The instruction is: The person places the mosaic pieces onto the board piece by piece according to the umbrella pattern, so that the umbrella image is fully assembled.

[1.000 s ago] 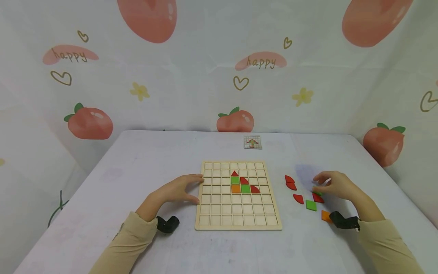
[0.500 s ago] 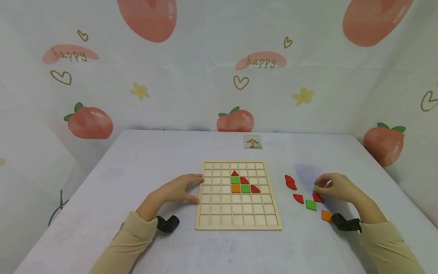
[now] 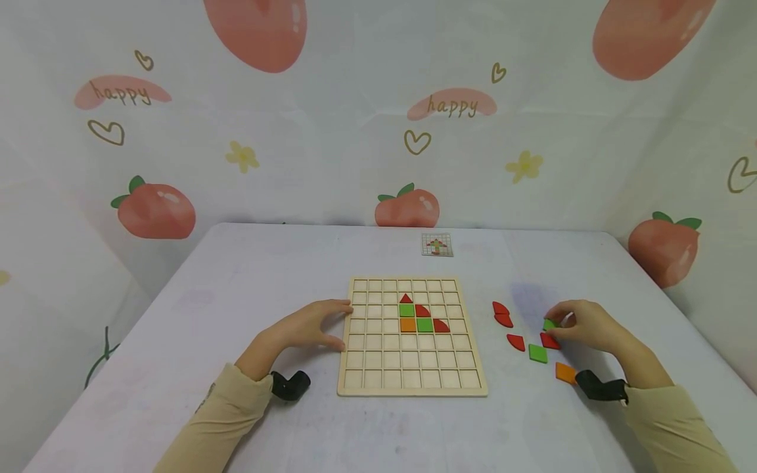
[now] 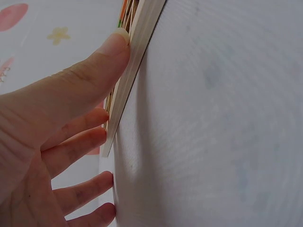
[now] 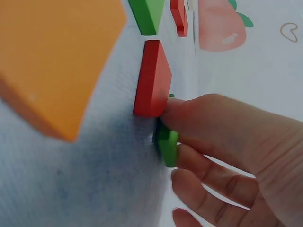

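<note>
Apparently picking: right hand [image 3: 590, 324] pinches a green tile [image 3: 549, 324] towards the tabletop's right edge [image 3: 644, 282]
Lifting should clear the adjacent red piece [image 3: 550, 341]; left hand [image 3: 306, 325], wide, touches the board [image 3: 412, 393]

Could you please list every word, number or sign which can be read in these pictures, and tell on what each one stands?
"happy": on the left pink patch of the backdrop.
"happy": on the right pink patch, same backdrop.
Gold marks at the left wrist view's edge: cut off, unreadable.
Picture card: too small to tell whether it bears text.
Wooden board: no text seen.
</note>
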A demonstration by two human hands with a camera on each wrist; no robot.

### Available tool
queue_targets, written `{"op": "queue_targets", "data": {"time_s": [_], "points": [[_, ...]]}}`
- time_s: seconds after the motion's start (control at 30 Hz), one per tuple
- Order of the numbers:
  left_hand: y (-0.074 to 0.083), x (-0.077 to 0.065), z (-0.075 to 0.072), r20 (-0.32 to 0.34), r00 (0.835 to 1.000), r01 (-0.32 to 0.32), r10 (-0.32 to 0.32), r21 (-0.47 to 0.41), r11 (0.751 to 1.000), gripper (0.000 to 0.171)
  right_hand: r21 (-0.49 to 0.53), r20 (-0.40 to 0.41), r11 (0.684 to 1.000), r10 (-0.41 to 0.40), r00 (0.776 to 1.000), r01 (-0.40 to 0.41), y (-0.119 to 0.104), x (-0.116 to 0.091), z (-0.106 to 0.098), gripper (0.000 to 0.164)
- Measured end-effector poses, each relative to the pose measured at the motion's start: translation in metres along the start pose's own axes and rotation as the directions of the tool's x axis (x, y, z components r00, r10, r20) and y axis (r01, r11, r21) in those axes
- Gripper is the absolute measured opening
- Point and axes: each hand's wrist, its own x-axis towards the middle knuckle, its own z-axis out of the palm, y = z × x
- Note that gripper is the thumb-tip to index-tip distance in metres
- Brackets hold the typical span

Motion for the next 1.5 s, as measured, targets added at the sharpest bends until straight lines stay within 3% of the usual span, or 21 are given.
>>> {"op": "queue_targets", "data": {"time_s": [0.23,0.57,1.0,1.5], "points": [[0.0,0.0,0.0,0.0,1.0,-0.003,0.003,-0.002,1.0,0.068,0.0,-0.048,0.998,-0.064,0.997,0.064,-0.011,0.002,-0.001,0.028],[-0.002,0.0,0.0,0.001,1.0,-0.004,0.004,-0.005,1.0,0.07,0.006,-0.048,0.985,-0.173,0.984,0.173,-0.052,0.012,0.005,0.025],[-0.001,0.0,0.0,-0.004,1.0,-0.005,0.005,0.009,1.0,0.068,-0.034,-0.065,0.949,-0.316,0.947,0.314,-0.093,0.031,0.022,0.021],[-0.001,0.0,0.0,-0.003,1.0,0.0,0.0,0.011,1.0,0.068,0.028,0.003,0.919,-0.394,0.919,0.394,-0.135,0.044,0.038,0.023]]}}
